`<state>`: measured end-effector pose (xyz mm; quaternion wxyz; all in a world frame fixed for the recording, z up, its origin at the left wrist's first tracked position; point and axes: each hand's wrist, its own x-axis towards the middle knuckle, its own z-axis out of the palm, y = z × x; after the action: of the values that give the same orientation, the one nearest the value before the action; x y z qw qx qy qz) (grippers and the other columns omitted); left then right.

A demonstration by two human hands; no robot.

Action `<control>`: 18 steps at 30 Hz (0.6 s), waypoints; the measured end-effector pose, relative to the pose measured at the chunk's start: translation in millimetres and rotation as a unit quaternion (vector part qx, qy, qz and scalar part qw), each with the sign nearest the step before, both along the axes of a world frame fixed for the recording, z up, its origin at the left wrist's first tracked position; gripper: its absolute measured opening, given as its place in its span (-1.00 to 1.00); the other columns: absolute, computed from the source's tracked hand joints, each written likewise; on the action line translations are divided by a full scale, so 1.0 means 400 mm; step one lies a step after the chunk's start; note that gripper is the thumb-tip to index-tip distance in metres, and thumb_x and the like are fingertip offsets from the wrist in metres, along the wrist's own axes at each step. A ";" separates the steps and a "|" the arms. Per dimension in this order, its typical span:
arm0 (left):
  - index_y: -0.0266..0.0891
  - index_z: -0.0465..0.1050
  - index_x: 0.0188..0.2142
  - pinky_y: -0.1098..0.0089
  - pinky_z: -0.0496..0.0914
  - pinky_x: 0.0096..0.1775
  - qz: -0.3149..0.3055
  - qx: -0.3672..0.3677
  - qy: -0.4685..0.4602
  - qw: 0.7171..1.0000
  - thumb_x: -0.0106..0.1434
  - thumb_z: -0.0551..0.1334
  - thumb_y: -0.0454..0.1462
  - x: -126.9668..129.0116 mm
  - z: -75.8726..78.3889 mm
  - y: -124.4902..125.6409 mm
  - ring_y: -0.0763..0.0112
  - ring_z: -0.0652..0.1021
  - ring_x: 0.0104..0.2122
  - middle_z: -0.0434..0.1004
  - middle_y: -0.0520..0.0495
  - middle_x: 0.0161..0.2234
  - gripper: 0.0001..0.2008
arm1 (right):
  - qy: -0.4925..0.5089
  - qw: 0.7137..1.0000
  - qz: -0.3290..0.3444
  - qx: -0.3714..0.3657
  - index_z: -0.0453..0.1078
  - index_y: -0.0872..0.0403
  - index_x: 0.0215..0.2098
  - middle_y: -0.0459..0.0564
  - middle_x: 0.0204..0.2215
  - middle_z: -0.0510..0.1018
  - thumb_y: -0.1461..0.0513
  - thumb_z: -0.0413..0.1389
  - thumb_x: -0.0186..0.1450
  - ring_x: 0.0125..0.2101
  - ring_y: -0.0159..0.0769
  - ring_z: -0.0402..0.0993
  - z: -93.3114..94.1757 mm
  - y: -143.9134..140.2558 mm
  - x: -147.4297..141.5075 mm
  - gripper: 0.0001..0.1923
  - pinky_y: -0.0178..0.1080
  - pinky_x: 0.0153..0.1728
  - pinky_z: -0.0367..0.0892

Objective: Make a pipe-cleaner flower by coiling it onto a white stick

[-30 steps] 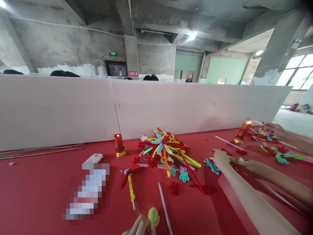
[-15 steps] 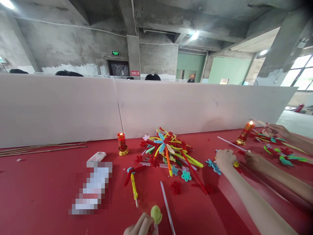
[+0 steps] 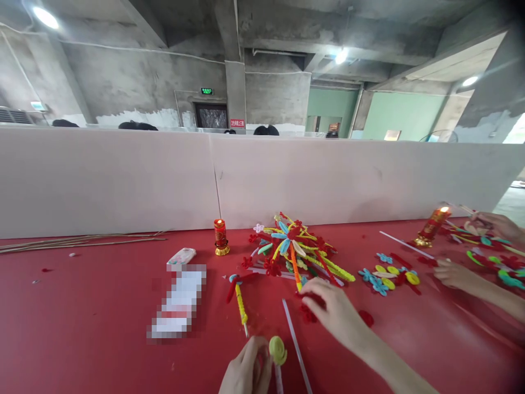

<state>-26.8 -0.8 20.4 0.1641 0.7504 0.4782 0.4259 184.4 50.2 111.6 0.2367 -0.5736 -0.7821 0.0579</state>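
Note:
At the bottom edge, my left hand [image 3: 248,368] curls its fingers at the left side of a yellow-green fuzzy coil [image 3: 278,350], with a pale strip [image 3: 279,378] below it. My right hand [image 3: 334,312] is over the front of a pile of pipe-cleaner flowers [image 3: 283,243]. Its fingers are bent, with a gap between thumb and forefinger, and I see nothing held in them. The hand covers some flowers. A yellow-wrapped stick with red petals [image 3: 240,303] lies left of the pile. A clear stick [image 3: 297,345] lies between my hands.
A lit red candle [image 3: 220,236] stands behind, another lit candle [image 3: 431,227] tilts at the right. Blue flowers and yellow discs [image 3: 388,282] lie right. A co-worker's hands [image 3: 455,273] work there. A white partition [image 3: 123,180] runs behind. A white packet [image 3: 182,298] lies left.
My right hand has moved left from the blue flowers and yellow discs to the front of the pile, uncovering those discs. More of my left hand shows beside the coil. The view has turned slightly left.

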 end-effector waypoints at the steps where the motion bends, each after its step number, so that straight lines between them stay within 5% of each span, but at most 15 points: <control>1: -0.14 0.21 -0.32 0.56 0.25 -0.61 0.015 -0.025 -0.044 0.999 0.26 -0.02 -0.20 0.003 0.001 0.001 0.55 0.33 -0.71 0.36 0.10 -0.57 -0.88 | 0.077 0.994 0.075 -0.014 0.40 -0.01 -0.31 -0.09 -0.30 0.47 0.29 0.02 0.23 -0.29 -0.36 0.44 -0.007 -0.022 -0.036 -0.86 -0.39 -0.23 0.30; 4: -0.17 0.24 -0.23 0.54 0.27 -0.56 0.026 -0.089 -0.134 0.987 0.22 0.03 -0.13 0.006 0.010 0.006 0.53 0.34 -0.65 0.40 0.07 -0.52 -0.80 | 0.228 0.957 0.163 -0.078 0.44 0.03 -0.35 -0.05 -0.34 0.39 0.36 -0.01 0.20 -0.38 -0.38 0.41 -0.036 -0.069 -0.114 -0.80 -0.40 -0.37 0.32; 9: -0.24 0.35 -0.39 0.53 0.23 -0.53 -0.046 -0.169 -0.147 0.973 0.19 0.07 -0.10 -0.006 0.047 0.007 0.52 0.32 -0.58 0.38 0.03 -0.53 -0.74 | 0.348 0.910 0.188 -0.126 0.40 0.07 -0.41 -0.06 -0.37 0.39 0.47 -0.05 0.08 -0.37 -0.36 0.39 -0.084 -0.090 -0.153 -0.72 -0.37 -0.36 0.30; 18: -0.26 0.21 -0.52 0.57 0.02 -0.70 -0.047 -0.316 -0.291 0.902 0.11 0.07 0.09 0.007 0.057 0.015 0.67 0.17 -0.76 0.22 0.15 -0.66 -0.56 | 0.395 0.896 0.162 -0.122 0.34 0.06 -0.49 -0.07 -0.41 0.45 0.48 -0.01 0.00 -0.35 -0.32 0.41 -0.101 -0.091 -0.140 -0.76 -0.32 -0.30 0.30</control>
<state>-23.9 5.2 43.1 0.5437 0.5236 0.4831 0.4436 128.3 14.0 71.3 0.4420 -0.3934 -0.6930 0.4118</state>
